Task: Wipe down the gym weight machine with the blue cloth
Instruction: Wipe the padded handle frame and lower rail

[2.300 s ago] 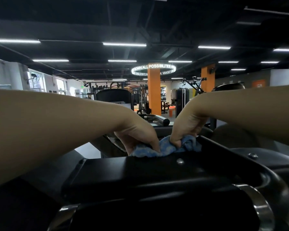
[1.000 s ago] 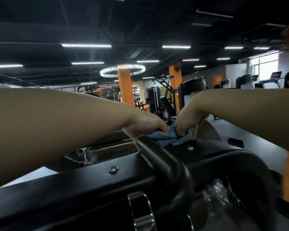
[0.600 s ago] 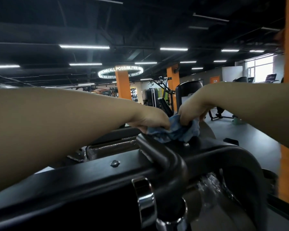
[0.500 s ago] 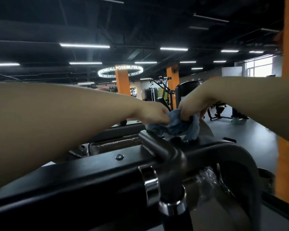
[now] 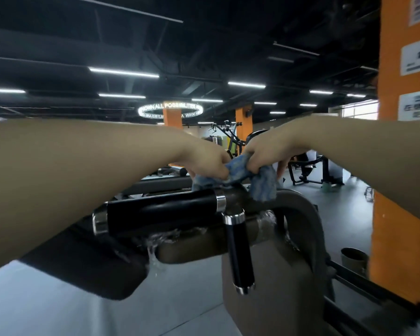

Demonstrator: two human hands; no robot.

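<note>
- Your left hand (image 5: 207, 163) has its fingers curled around the left part of the blue cloth (image 5: 238, 177), and it grips the fabric tightly.
- Your right hand (image 5: 264, 154) pinches the right part of the same cloth; the fingers are bent over it, and one finger points downward behind the hanging end.
- The two hands are very close together, almost touching, with the cloth bunched between them.
- The cloth is above the top of the weight machine (image 5: 298, 214), just behind the joint where the handles meet. Its right end hangs down over the curved grey frame; whether the cloth really presses on the metal, I cannot tell.
- In front of your hands there is a horizontal black handle (image 5: 160, 212) with chrome ends, and a second black handle (image 5: 239, 253) goes downward from the same joint.
- Some transparent plastic wrap (image 5: 167, 238) is around the frame below the handles.
- An orange pillar (image 5: 403, 166) stands at your right side.
</note>
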